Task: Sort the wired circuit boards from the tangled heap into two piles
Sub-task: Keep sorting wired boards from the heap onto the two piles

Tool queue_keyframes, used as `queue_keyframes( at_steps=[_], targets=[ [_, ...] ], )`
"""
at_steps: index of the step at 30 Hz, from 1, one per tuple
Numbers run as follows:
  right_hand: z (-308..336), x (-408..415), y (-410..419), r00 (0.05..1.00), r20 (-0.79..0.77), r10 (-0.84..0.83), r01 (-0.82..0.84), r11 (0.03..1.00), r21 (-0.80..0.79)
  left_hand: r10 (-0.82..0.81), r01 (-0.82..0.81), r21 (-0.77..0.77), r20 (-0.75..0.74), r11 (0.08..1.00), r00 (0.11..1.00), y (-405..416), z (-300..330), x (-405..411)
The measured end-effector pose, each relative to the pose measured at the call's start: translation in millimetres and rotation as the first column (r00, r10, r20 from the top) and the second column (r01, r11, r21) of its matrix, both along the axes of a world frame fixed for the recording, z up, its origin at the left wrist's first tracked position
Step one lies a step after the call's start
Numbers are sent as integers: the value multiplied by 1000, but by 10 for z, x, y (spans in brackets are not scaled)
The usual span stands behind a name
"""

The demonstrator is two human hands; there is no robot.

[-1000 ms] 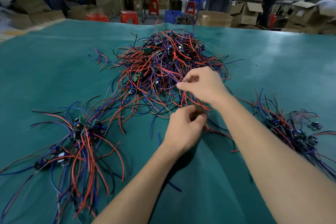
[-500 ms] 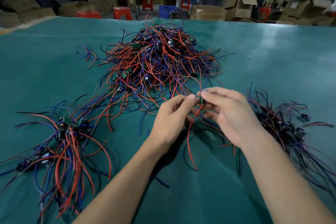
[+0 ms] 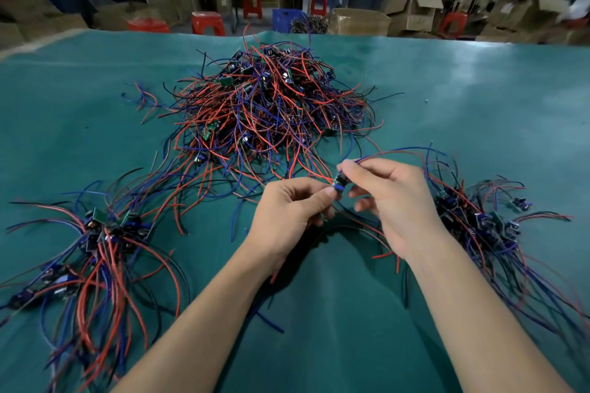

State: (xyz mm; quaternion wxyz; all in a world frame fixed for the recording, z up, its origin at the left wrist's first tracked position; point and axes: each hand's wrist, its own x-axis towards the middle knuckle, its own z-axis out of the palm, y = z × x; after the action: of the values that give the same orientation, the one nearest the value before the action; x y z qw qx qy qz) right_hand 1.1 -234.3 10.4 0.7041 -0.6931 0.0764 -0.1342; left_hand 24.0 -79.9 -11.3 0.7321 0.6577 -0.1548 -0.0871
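Between both hands (image 3: 338,201), one circuit board (image 3: 339,184)

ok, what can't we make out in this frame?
- Held circuit board, head view: mostly covered by left hand and right hand fingertips; type unreadable.
- Left pile: wires cut by the frame's left edge.
- Right pile: wires run off the right edge.
- Tangled heap: lower boards buried.

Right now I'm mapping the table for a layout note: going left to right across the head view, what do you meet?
Left pile of wired boards → left hand → small board pinched between both hands → right hand → right pile of wired boards. The tangled heap sits farther back, centre.
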Motion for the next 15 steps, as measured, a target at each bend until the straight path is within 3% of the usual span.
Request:
queue_keyframes(
  at_steps=[2,5,9,12,14,15],
  targets=[
    [-32,26,-66,988,92,-126,139,980,-144,-27,28,21,-25,999,999,7,8,-2],
    [-19,43,-269,915,231,-331,393,862,-319,-54,56,33,-49,998,997,10,12,8],
    [37,2,-597,763,344,-547,622,766,-164,-112,113,40,-40,993,993,-8,11,-15],
    [62,-48,-750,584,336,-739,779,627,25,-31,33,15,-71,999,997,-10,-2,-1],
    [71,-67,-810,513,291,-807,844,537,1,76,-82,-47,-106,996,991,-1,-8,25],
    [72,-61,-778,558,277,-783,825,560,-80,109,-120,-85,-120,989,987,2,-6,34]
  ],
)
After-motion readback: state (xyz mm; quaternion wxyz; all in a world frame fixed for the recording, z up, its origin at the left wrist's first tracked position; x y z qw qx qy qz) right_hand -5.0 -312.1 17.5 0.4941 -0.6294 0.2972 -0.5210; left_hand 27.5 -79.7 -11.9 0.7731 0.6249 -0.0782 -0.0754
